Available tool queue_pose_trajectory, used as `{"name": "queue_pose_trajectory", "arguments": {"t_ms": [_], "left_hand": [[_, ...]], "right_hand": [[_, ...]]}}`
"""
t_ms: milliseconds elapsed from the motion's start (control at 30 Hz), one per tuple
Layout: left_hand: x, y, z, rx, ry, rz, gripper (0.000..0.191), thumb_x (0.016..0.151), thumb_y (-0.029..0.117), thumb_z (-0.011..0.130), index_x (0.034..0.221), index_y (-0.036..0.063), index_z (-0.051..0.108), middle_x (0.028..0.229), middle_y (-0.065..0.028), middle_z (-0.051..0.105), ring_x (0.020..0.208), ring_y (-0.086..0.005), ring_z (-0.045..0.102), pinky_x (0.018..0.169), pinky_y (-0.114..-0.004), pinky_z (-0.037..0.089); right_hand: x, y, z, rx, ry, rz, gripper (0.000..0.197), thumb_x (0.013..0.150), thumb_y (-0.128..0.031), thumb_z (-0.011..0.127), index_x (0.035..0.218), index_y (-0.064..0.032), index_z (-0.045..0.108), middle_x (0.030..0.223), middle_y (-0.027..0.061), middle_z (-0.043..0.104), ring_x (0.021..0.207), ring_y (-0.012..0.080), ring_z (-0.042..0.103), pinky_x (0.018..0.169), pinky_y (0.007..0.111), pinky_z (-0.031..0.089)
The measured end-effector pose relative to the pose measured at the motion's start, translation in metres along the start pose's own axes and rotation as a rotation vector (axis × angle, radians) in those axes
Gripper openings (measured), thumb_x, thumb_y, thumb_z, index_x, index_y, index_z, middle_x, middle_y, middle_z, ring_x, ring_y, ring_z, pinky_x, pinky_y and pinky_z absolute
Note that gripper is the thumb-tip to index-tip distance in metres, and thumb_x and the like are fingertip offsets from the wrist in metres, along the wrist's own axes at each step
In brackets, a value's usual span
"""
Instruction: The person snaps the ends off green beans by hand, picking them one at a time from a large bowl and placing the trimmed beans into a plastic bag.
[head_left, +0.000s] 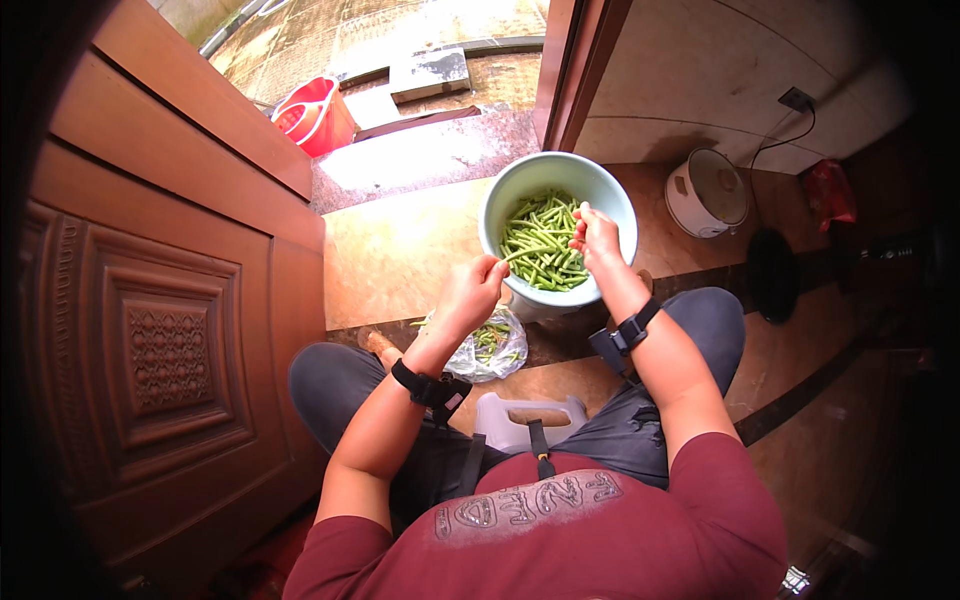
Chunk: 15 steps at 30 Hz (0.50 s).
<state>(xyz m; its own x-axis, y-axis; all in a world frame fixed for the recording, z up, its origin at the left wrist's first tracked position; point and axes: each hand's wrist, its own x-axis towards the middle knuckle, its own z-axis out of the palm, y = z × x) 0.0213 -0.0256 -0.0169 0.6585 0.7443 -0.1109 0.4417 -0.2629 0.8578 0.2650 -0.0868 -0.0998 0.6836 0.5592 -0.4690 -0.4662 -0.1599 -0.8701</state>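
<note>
A pale blue plastic bucket (619, 199) stands on the floor before me, with many green bean pieces (551, 229) inside. At its near left rim my left hand (476, 289) pinches a green bean (529, 251) between thumb and forefinger; the bean reaches out over the pieces. My right hand (596, 234) is over the right side of the bucket, its fingers curled; whether something is between them cannot be told. Below my left hand, a clear plastic bag (514, 352) on the floor holds bean ends and scraps (487, 337).
A white electric pot (682, 202) with a glass lid is right of the bucket, its cord near the wall socket (796, 99). A carved wooden door (255, 300) stands at left. Beyond the doorway is a red mop bucket (334, 120). A plastic stool (491, 420) is between my legs.
</note>
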Motion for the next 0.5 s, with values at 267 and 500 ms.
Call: {"name": "queue_pose_trajectory", "arguments": {"t_ms": [267, 500], "left_hand": [[0.0, -0.039, -0.007, -0.082, -0.092, -0.158, 0.032, 0.095, 0.026, 0.051, 0.099, -0.0023, 0.067, 0.07, -0.0145, 0.066, 0.065, -0.022, 0.064, 0.064, -0.036, 0.05], [0.001, -0.016, -0.013, -0.053, -0.202, -0.116, 0.032, 0.093, 0.026, 0.052, 0.101, -0.0008, 0.068, 0.071, -0.0122, 0.066, 0.066, -0.02, 0.064, 0.064, -0.035, 0.05]], "right_hand": [[-0.075, -0.022, 0.047, -0.742, -0.637, -0.812, 0.034, 0.096, -0.025, 0.054, 0.125, -0.0085, 0.061, 0.115, 0.0139, 0.065, 0.106, 0.0302, 0.06, 0.095, 0.037, 0.045], [-0.093, -0.051, 0.037, -0.929, -0.851, -0.639, 0.032, 0.087, -0.035, 0.064, 0.101, -0.007, 0.072, 0.088, 0.0141, 0.07, 0.081, 0.0302, 0.066, 0.075, 0.039, 0.051]]}}
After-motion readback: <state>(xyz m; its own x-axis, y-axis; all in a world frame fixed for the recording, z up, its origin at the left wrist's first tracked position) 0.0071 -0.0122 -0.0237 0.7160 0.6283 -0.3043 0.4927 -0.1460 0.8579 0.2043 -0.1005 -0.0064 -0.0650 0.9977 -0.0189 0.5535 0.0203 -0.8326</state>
